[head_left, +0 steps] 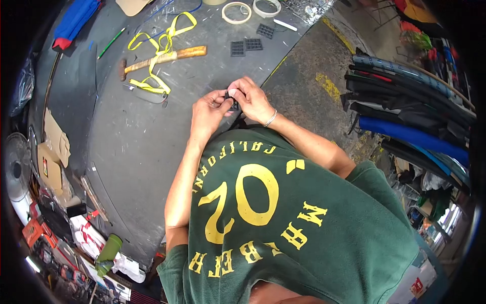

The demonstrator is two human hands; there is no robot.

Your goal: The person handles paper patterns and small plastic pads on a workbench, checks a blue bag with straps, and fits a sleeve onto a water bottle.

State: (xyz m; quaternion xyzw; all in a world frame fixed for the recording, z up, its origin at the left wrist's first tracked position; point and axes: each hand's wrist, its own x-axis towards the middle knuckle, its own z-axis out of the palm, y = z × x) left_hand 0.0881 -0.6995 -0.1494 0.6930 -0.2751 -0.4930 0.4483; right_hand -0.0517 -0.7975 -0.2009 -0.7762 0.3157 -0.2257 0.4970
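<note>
Near the table's edge, just in front of the green shirt, my left hand [206, 112] and my right hand [249, 100] meet around a small black piece [233, 105]. Thumbs and fingers of both hands pinch it, and they cover most of it. Beyond my hands, three black grid-like pieces lie on the dark table [152, 133]: two side by side [237, 49] and one farther back [265, 31]. A hammer [187, 52] with a wooden handle lies to the left, with a yellow strap [163, 87] looped over it.
Two tape rolls [236, 13] and a white marker [285, 25] lie at the back. A green pencil [111, 43] and a blue-and-red item [75, 23] are at the back left. Rolls of dark and blue material [412, 134] are stacked on the right. Cardboard [49, 164] stands left.
</note>
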